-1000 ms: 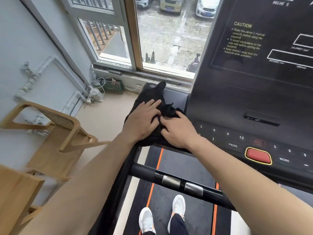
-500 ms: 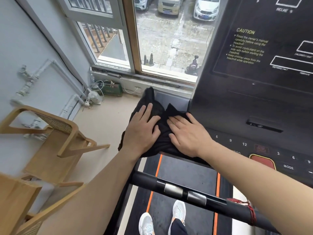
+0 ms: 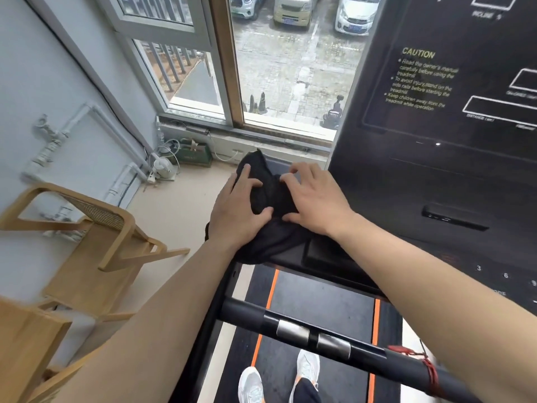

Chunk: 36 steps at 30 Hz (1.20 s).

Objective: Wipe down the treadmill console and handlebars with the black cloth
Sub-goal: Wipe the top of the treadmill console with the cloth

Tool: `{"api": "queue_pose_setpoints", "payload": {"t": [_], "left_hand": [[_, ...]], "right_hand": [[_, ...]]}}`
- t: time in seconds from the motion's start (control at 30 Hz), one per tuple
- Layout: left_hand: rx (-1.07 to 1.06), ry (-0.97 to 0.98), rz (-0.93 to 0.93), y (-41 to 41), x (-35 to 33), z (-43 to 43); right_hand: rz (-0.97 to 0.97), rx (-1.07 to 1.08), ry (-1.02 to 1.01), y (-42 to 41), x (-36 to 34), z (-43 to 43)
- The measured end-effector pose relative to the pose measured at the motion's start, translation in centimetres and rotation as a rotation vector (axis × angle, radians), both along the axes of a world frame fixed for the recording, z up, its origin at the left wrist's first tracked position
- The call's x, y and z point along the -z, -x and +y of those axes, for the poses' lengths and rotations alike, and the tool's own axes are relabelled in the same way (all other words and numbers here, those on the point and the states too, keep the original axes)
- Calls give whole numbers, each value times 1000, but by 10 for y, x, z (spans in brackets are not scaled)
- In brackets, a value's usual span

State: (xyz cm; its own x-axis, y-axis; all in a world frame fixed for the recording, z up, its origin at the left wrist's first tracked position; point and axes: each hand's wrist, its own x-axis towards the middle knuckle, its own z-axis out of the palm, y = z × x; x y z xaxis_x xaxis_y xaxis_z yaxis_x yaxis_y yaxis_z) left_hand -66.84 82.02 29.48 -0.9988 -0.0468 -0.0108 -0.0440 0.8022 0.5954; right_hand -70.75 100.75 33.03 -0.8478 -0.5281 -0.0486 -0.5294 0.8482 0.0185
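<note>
Nearest, the handlebar (image 3: pixel 334 341) lies untouched and is probably yet to be wiped. Beyond it, both hands lay flat half a second ago and have now arched, likely regathering the black cloth (image 3: pixel 263 244) rather than wiping. The left hand (image 3: pixel 236 212) grasps a fold. The right hand (image 3: pixel 318 199) claws at it; I cannot tell if it pinches. The cloth sits bunched between them on the console (image 3: pixel 406 199), at its left corner.

Black cloth (image 3: pixel 270 242) (orange-striped belt (image 3: pixel 319 312))
</note>
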Motion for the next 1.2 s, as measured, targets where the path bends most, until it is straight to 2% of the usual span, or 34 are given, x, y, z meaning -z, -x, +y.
{"api": "queue_pose_setpoints", "payload": {"t": [0.2, 0.37, 0.63, 0.7, 0.77, 0.83, 0.93, 1.1, 1.2], "left_hand": [[-21, 270, -164, 17, -1, 14], [12, 387, -128, 23, 1, 15], [442, 553, -49, 73, -17, 13], [358, 524, -44, 66, -13, 14], [154, 412, -88, 45, -7, 15], [-30, 339, -136, 20, -2, 20], [-177, 320, -185, -4, -2, 31], [-237, 259, -227, -8, -3, 32], [-162, 285, -226, 4, -5, 26]], "right_hand": [[-7, 49, -127, 29, 10, -20], [37, 145, -112, 15, 24, -19], [67, 428, 102, -24, 22, -25], [148, 414, 79, -22, 26, -26], [228, 353, 21, -19, 28, -25], [218, 286, -23, -13, 26, -25], [212, 134, -17, 6, 20, -26], [159, -198, -77, 49, 11, -19], [183, -161, -112, 43, 11, -27]]}}
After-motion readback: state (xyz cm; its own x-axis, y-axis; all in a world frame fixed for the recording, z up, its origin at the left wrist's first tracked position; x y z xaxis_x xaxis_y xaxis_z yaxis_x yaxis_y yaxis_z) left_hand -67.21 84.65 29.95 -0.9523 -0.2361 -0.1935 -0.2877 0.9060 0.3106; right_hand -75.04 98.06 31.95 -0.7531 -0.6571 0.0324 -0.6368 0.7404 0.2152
